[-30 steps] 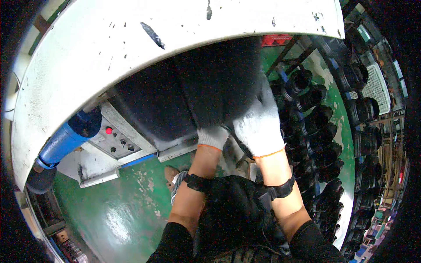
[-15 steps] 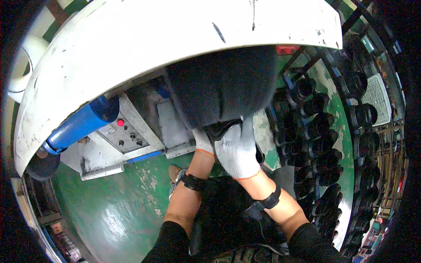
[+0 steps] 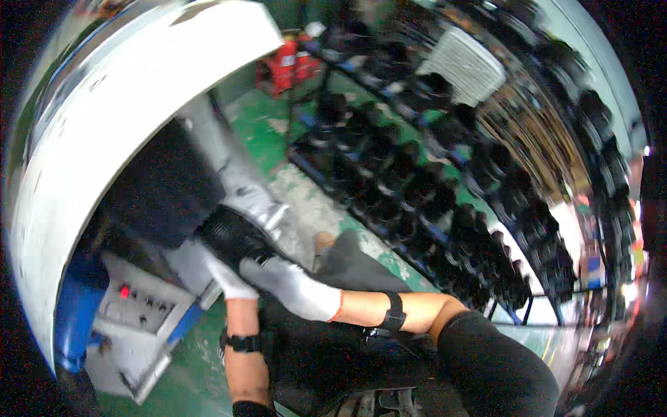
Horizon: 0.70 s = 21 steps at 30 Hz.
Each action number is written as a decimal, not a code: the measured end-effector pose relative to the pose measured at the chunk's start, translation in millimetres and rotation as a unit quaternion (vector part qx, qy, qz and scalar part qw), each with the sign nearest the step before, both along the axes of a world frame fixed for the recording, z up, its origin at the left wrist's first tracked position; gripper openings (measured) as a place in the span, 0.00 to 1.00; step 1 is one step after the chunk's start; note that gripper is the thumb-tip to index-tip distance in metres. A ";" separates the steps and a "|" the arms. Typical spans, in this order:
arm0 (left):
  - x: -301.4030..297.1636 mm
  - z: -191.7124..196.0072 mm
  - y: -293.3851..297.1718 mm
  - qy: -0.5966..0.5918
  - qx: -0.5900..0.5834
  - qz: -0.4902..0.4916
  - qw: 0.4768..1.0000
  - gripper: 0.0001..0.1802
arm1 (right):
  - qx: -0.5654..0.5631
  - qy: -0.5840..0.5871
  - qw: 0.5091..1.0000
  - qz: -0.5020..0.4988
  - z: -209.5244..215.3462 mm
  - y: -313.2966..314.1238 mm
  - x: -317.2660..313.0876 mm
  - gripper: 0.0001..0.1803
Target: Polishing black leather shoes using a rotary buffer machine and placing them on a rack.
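A black shoe with a ribbed surface, blurred by motion, is between my two white-gloved hands, against or very near a wide dark drum. My right hand is closed on the shoe's near right side. Under its near left side is my left hand, its fingers mostly hidden behind the shoe. A large white hood curves over the drum.
At the lower left are a control panel with a red button and a blue cylinder. Racks of black footwear fill the right side. A white basket and a red machine stand farther back.
My view has swung to the right, so the hood and drum now sit farther left. More of the shoe shows between my hands, and my right forearm lies more sideways.
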<state>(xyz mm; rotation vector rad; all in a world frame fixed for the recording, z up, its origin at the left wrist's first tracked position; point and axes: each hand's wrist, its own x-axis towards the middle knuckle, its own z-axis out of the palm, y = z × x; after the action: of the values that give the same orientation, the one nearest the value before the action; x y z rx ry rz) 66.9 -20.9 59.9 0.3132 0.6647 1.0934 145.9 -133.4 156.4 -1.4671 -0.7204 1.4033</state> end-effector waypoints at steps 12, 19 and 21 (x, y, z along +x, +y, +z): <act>78.2 95.3 -115.4 -0.201 -0.001 -0.375 0.905 0.37 | 0.203 -0.244 0.942 -0.109 121.9 -193.1 155.4 0.20; 94.8 87.7 -122.9 -0.117 0.007 -0.396 0.911 0.33 | -0.050 -0.708 0.651 -0.270 215.2 -367.9 268.7 0.14; 99.7 82.1 -128.2 -0.106 0.011 -0.396 0.912 0.30 | 0.019 -0.435 0.777 -0.455 215.6 -412.5 290.1 0.12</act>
<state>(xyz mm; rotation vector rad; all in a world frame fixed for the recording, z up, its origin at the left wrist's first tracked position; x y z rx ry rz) 166.5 -149.1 142.0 0.4266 0.2741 0.3434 435.9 -545.9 372.0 -2.0216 -0.4150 -0.0881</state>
